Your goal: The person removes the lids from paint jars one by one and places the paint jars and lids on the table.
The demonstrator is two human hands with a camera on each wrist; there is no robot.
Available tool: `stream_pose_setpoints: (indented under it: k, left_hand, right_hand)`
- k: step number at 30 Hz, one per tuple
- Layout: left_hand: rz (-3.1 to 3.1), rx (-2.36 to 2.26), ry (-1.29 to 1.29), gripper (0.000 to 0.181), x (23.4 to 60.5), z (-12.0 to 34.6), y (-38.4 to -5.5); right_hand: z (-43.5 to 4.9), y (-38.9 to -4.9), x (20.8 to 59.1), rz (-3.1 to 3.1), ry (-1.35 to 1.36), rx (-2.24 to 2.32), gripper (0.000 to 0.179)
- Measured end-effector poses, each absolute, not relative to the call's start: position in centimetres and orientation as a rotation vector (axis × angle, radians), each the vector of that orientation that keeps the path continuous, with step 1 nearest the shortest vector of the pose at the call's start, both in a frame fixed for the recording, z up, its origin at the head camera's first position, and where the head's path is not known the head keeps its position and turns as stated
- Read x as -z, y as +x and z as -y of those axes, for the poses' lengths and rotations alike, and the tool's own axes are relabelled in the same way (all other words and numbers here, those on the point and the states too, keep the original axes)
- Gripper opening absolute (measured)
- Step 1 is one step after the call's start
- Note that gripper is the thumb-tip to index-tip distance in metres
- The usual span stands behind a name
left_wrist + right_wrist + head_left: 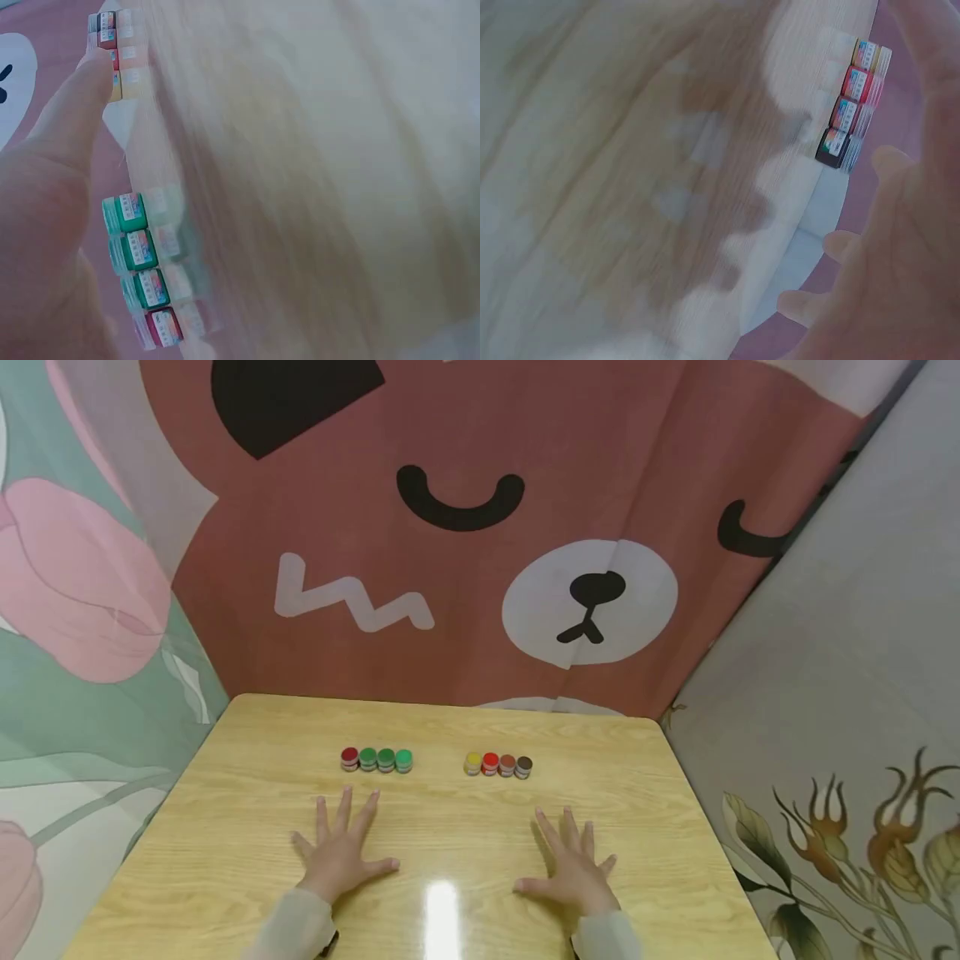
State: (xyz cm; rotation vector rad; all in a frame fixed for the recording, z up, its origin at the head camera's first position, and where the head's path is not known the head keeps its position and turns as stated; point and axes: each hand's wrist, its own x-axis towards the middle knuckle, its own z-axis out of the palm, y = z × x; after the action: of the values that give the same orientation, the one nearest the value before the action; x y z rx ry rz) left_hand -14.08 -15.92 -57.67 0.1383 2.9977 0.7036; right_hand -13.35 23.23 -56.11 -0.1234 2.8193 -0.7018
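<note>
My left hand (337, 856) is spread over the wooden table with straight fingers and holds nothing. Just beyond its fingertips stands a row of small paint jars: one dark red jar (349, 759) and three green jars (386, 760). On the other side my right hand (572, 870) has its fingers apart too, nothing in it. Ahead of that hand, a second row has a yellow jar (473, 764), a red jar (491, 764), a brown jar (507, 766) and a black jar (523, 767). Labels show on the green jars (138, 249) in the left wrist view.
The light wooden table (450, 827) carries both rows near its far edge, with a gap between them. A bear-print curtain (465, 577) hangs right behind it. Floral cloths (82, 577) enclose the left and right sides. A bright light reflection lies between the hands.
</note>
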Motion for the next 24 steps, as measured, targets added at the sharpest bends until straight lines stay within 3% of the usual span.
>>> stream_pose_setpoints:
  k: [8, 24]
  left_hand:
    - [-2.999, -0.742, 0.161, 0.114, 57.8, 14.7, -15.9]
    - [-2.911, -1.218, 0.147, 0.087, 58.9, 12.5, -19.4]
  right_hand:
    - [-20.4, -15.1, 55.4, -2.801, -0.212, 0.881, 0.115]
    - [-12.8, -19.8, 56.8, -2.656, -0.396, 1.348, 0.067]
